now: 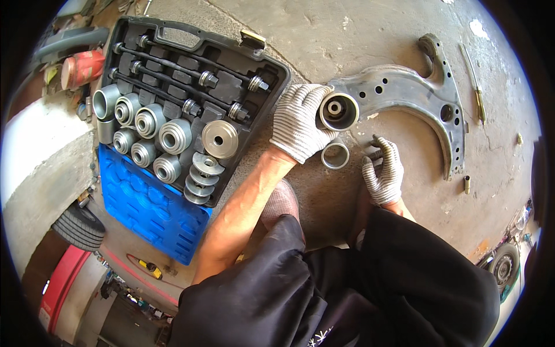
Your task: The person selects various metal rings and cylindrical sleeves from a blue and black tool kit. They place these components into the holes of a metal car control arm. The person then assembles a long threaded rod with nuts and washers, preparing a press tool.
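Note:
My left hand point(300, 122), in a striped knit glove, wraps round a grey metal sleeve point(354, 118) at the left end of a black suspension control arm point(399, 87). Inside the sleeve a round bushing with a bored centre shows; whether it touches the sleeve wall I cannot tell. A smaller, hollow metal sleeve point(335, 164) stands on the floor just below. My right hand point(386, 176), gloved alike with dark fingertips, hovers by my knee. Its thumb and fingers are apart and slightly bent, with nothing visible between them.
An open black tool case point(277, 72) with a blue lid point(150, 202) lies at left, holding threaded rods point(167, 63), several press sleeves point(174, 137) and discs point(220, 139). A screwdriver point(480, 105) and a small socket point(467, 184) lie at right. A tyre point(80, 226) is at far left.

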A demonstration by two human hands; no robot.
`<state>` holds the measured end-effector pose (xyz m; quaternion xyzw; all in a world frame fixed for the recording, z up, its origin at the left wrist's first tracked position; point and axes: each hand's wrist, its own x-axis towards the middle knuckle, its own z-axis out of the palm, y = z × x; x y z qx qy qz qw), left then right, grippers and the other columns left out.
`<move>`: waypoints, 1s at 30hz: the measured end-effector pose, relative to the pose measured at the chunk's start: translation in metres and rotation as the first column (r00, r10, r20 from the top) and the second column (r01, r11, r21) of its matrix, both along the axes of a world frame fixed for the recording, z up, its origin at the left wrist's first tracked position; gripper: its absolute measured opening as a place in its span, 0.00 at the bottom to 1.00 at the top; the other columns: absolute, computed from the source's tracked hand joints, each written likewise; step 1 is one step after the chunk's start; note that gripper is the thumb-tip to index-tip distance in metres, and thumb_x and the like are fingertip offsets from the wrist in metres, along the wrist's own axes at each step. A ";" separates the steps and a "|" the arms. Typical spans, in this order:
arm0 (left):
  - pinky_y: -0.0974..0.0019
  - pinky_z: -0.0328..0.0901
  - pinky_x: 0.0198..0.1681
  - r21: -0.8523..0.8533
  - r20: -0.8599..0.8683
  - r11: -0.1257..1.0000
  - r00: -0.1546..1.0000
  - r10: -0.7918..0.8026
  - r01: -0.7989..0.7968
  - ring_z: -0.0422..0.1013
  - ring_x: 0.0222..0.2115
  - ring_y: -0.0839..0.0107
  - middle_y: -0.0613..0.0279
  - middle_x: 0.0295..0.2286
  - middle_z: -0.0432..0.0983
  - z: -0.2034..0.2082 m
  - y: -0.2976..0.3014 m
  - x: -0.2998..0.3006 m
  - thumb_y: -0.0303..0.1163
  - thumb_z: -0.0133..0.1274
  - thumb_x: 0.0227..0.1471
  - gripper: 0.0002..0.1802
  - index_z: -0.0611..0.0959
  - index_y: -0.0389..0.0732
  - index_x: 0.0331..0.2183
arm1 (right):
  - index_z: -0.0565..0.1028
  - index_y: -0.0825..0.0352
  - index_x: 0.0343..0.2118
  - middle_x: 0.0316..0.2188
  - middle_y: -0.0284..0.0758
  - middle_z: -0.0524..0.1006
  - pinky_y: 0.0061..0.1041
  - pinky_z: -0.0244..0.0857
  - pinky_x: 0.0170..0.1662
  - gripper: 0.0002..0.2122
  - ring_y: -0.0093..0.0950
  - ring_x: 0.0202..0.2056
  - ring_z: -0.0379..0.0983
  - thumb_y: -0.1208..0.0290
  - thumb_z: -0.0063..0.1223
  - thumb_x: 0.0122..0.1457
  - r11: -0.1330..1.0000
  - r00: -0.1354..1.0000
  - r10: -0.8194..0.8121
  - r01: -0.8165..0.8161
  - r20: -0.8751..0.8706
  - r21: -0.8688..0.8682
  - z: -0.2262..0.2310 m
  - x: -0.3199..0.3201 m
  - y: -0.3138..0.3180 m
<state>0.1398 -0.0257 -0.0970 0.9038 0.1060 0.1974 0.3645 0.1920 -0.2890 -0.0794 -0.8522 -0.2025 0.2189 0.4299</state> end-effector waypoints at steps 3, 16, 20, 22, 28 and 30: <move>0.49 0.73 0.52 0.014 -0.001 1.000 1.000 0.000 0.000 0.77 0.45 0.48 0.50 0.44 0.81 -0.001 -0.001 0.000 0.40 0.81 0.34 0.39 0.83 0.38 0.49 | 0.75 0.69 0.59 0.47 0.39 0.80 0.24 0.75 0.40 0.24 0.28 0.35 0.78 0.79 0.62 0.58 1.000 1.000 0.012 -0.012 0.009 0.018 0.000 0.001 0.000; 0.48 0.73 0.51 -0.048 0.036 0.996 0.997 0.074 -0.072 0.78 0.43 0.48 0.50 0.42 0.82 0.002 -0.007 -0.003 0.37 0.80 0.33 0.37 0.83 0.40 0.47 | 0.73 0.70 0.61 0.48 0.38 0.79 0.22 0.73 0.39 0.25 0.23 0.35 0.77 0.82 0.59 0.58 0.997 0.998 0.063 -0.064 0.028 0.035 0.000 0.001 -0.001; 0.47 0.72 0.54 -0.045 0.059 0.997 0.996 0.068 -0.066 0.76 0.46 0.49 0.50 0.45 0.80 -0.002 -0.012 0.001 0.36 0.79 0.34 0.39 0.81 0.39 0.49 | 0.74 0.69 0.61 0.46 0.36 0.77 0.22 0.73 0.43 0.24 0.24 0.38 0.76 0.82 0.59 0.59 0.997 0.994 0.051 -0.056 0.101 0.050 -0.015 0.001 -0.010; 0.47 0.71 0.55 -0.039 0.030 0.997 0.997 0.066 -0.065 0.76 0.46 0.48 0.50 0.45 0.80 -0.002 -0.011 0.000 0.37 0.79 0.33 0.40 0.80 0.39 0.50 | 0.74 0.69 0.61 0.46 0.36 0.77 0.21 0.72 0.43 0.24 0.23 0.38 0.75 0.82 0.58 0.59 0.997 0.993 0.063 -0.067 0.101 0.037 -0.018 0.001 -0.010; 0.46 0.71 0.53 -0.032 -0.018 0.992 0.993 0.120 -0.121 0.76 0.45 0.48 0.49 0.42 0.80 0.004 -0.013 -0.002 0.43 0.79 0.32 0.39 0.81 0.40 0.47 | 0.72 0.70 0.63 0.47 0.34 0.77 0.20 0.71 0.39 0.24 0.21 0.36 0.73 0.82 0.55 0.62 0.995 0.996 0.072 -0.075 0.054 0.061 -0.010 -0.004 0.000; 0.46 0.70 0.53 -0.066 0.036 0.982 0.984 0.177 -0.174 0.75 0.44 0.48 0.49 0.41 0.80 0.017 -0.014 -0.006 0.42 0.78 0.31 0.39 0.81 0.38 0.46 | 0.72 0.70 0.63 0.47 0.34 0.77 0.20 0.71 0.39 0.24 0.21 0.36 0.73 0.82 0.55 0.63 0.995 0.995 0.080 -0.083 0.067 0.048 -0.016 -0.002 -0.005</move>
